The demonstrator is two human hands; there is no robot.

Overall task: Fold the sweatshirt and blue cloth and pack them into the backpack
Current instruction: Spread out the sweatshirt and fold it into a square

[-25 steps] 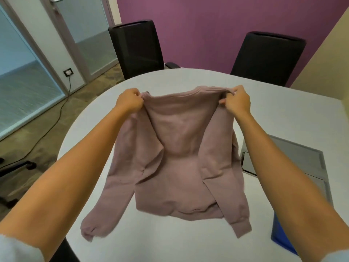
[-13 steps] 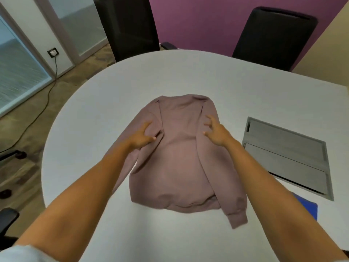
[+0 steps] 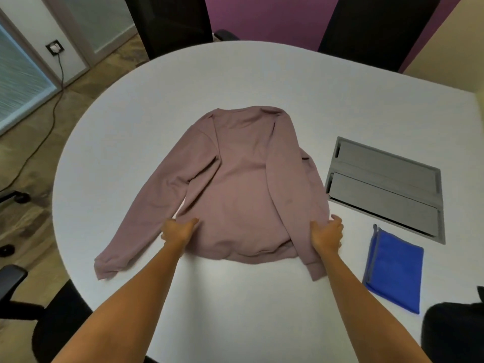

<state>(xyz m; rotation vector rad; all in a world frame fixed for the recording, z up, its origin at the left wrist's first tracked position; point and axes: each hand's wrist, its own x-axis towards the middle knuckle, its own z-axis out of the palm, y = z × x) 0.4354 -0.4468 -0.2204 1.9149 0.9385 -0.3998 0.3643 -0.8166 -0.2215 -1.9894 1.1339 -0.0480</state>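
Counter (image 3: 262, 82): mauve sweatshirt (image 3: 246, 184) spread flat, unfolded. Blue cloth (image 3: 394, 268) lies near, right of it, apparently folded. Left hand (image 3: 176, 231), right hand (image 3: 327, 235) each pinch hem corners. Backpack not identifiable; packing all left.

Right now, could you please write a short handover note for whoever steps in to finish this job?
Left hand and right hand each grip the near side edges of the sweatshirt.
The sweatshirt lies flat on the white table, sleeves out, unfolded.
The blue cloth lies to its right, looks folded.
Backpack not clearly in view.
Left: fold sweatshirt, pack both.
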